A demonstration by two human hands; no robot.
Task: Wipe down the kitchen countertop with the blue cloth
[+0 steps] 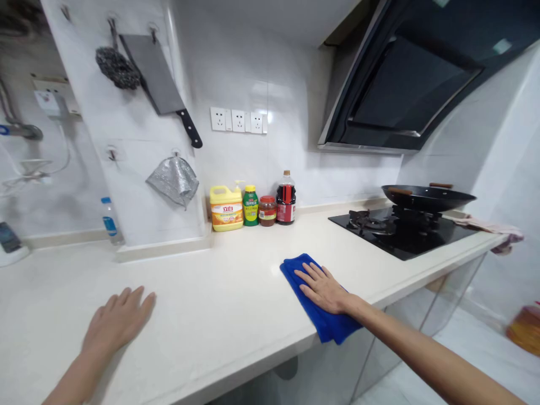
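My right hand (323, 288) lies flat, fingers stretched out, on a blue cloth (310, 301) spread near the front edge of the white countertop (236, 292). Part of the cloth hangs over the edge. My left hand (118, 320) rests palm down on the bare counter far to the left, fingers together and extended, holding nothing.
At the back wall stand a yellow detergent jug (226, 208), a green bottle (250, 206), a red jar (267, 211) and a dark sauce bottle (286, 198). A black wok (428, 197) sits on the gas hob (400, 228) at right, under a hood. A cleaver (158, 84) hangs on the wall.
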